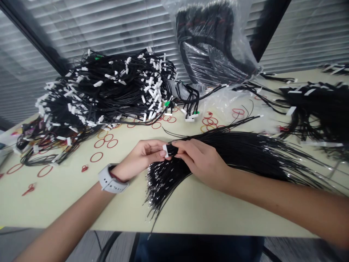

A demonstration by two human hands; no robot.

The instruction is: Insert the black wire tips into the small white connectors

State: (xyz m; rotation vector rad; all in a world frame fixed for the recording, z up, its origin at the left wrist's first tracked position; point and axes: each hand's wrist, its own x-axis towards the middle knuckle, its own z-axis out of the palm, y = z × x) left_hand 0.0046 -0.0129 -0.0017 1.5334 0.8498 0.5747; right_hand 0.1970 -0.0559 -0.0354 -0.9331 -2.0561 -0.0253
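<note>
My left hand point(141, 157) pinches a small white connector point(165, 150) between thumb and fingers, just above the near end of a loose bundle of black wires point(245, 153). My right hand point(200, 160) rests on that bundle, its fingertips closed on a black wire right beside the connector. The wires fan out toward the table's front edge, and their bare metal tips point(158, 182) glint there. A light grey watch point(110, 180) sits on my left wrist.
A big heap of black wires with white connectors point(109, 87) fills the back left. A clear plastic bag of black wire bundles point(215, 47) leans at the back. More wires point(319, 105) lie at the right. Red rubber bands point(105, 142) are scattered over the pale table point(68, 196).
</note>
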